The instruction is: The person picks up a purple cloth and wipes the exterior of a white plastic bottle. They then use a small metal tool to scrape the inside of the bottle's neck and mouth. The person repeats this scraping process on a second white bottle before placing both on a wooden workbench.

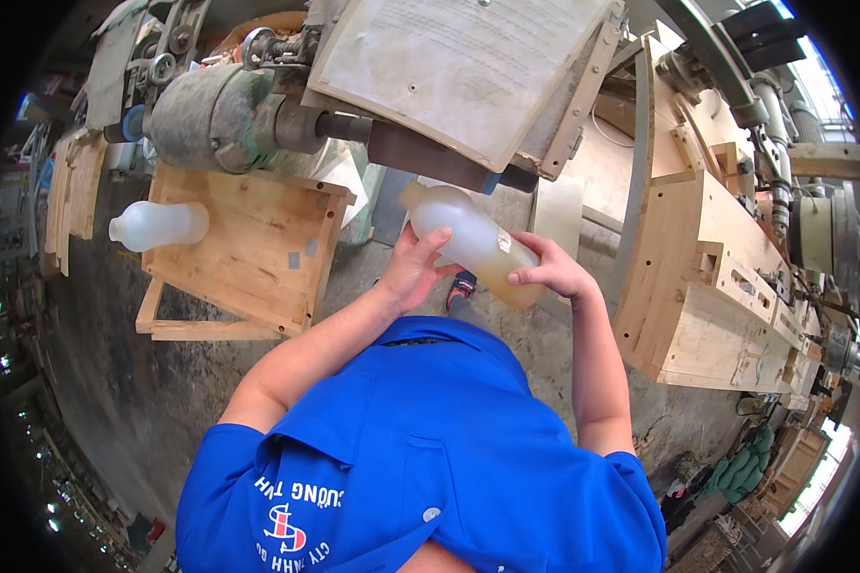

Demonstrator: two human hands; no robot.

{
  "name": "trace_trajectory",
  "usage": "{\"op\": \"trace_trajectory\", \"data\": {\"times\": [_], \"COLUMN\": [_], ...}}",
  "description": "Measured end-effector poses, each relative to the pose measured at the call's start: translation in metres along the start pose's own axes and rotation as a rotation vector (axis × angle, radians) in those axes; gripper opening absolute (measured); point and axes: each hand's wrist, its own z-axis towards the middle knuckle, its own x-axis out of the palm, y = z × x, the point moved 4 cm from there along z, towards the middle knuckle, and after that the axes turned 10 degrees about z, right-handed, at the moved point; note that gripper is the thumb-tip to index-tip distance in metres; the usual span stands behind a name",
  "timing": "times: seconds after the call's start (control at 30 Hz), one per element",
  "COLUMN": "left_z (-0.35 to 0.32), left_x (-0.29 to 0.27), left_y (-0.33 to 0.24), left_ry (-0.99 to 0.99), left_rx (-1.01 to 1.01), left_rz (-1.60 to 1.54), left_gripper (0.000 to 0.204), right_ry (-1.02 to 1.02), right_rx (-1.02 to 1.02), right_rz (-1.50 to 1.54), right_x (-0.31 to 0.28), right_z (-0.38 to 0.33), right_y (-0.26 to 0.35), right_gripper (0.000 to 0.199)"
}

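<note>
I hold a frosted, whitish bottle (463, 234) with a yellowish tint toward its wider end. It lies tilted across both hands, its narrow neck pointing up and left, just below a dark brown roller (420, 156). My left hand (413, 272) grips it near the neck side, thumb along its surface. My right hand (551, 268) clasps its lower end, the thumb laid over the side. A small pale patch (505, 241) shows on the bottle's wall. At left, a similar whitish bottle (160, 225) rests on its side on a wooden panel (244, 253).
A machine with a grey motor (225, 119) drives the roller in front of me, under a tilted white board (449, 72). To the right stands a wooden box frame (683, 286). More machinery (817, 234) fills the right side. Someone's sandalled foot (462, 285) is on the concrete floor below.
</note>
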Motion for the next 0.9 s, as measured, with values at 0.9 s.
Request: {"op": "trace_trajectory", "data": {"times": [0.9], "left_z": [0.006], "left_x": [-0.011], "left_y": [0.001], "left_ry": [0.044], "left_rx": [-0.077], "left_rz": [0.056], "left_gripper": [0.056], "right_ry": [-0.139], "right_rx": [-0.006], "right_rz": [-0.011], "right_x": [0.02], "right_z": [-0.011], "right_y": [-0.009], "right_gripper": [0.093]}}
